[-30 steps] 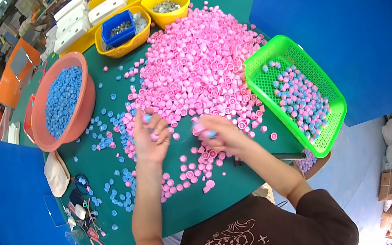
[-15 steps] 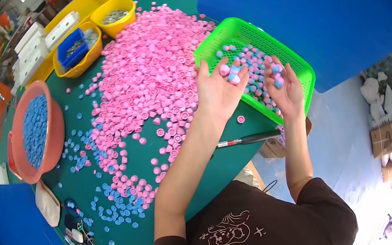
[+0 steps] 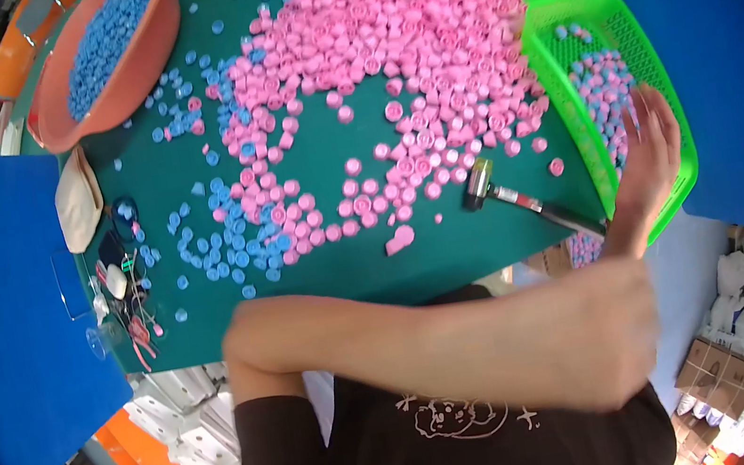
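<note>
My right hand (image 3: 648, 154) hovers with fingers spread over the near end of a green plastic basket (image 3: 560, 78) that holds pink and blue caps. My left forearm lies across the bottom of the view, motion-blurred. My left hand (image 3: 619, 352) is at its right end, below the table edge, too blurred to read. A big heap of pink caps (image 3: 383, 41) covers the green table (image 3: 339, 266). Loose blue caps (image 3: 228, 224) are scattered to its left. A small hammer (image 3: 484, 183) lies near the basket, left of my right hand.
An orange basin (image 3: 165, 47) full of blue caps stands at the far left. A white dish (image 3: 77, 198) and small odds and ends (image 3: 125, 291) lie along the table's left edge. Boxes and white bags (image 3: 737, 324) sit on the floor at the right.
A second ago both hands worked among the pink caps, then both reached over the basket. Now the left arm has swung back across my front, while the right hand stays at the basket.
</note>
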{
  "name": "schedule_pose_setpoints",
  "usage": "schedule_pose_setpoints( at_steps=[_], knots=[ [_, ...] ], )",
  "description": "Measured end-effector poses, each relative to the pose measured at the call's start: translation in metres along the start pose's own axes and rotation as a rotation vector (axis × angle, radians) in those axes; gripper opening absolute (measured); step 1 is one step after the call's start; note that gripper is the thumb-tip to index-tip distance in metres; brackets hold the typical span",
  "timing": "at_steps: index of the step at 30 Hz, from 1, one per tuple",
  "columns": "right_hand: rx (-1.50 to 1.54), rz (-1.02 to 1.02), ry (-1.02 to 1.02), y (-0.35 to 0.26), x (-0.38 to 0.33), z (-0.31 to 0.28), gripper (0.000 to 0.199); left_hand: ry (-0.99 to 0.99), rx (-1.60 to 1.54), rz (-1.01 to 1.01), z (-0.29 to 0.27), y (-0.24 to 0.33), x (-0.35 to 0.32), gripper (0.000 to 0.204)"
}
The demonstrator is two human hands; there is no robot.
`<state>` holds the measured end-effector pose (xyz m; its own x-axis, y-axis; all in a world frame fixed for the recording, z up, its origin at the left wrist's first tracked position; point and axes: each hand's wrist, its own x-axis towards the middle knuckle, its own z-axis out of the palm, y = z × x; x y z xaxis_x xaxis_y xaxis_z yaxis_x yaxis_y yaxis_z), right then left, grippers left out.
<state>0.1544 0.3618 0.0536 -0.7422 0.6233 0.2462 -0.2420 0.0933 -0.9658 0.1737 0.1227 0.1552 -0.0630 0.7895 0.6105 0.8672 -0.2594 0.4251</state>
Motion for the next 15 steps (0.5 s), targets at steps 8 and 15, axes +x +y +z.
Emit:
schedule_pose_setpoints(
  at_steps=[8, 15],
  knots=[
    [-0.320, -0.104, -0.715, 0.006, -0.044, 0.093, 0.023, 0.184, 0.790, 0.303, -0.101, 0.114, -0.104, 0.022],
    [-0.561, -0.518, -0.827, 0.045, -0.037, 0.147, 0.029, -0.047, 1.113, 0.517, -0.123, 0.093, -0.100, 0.035]
  ],
)
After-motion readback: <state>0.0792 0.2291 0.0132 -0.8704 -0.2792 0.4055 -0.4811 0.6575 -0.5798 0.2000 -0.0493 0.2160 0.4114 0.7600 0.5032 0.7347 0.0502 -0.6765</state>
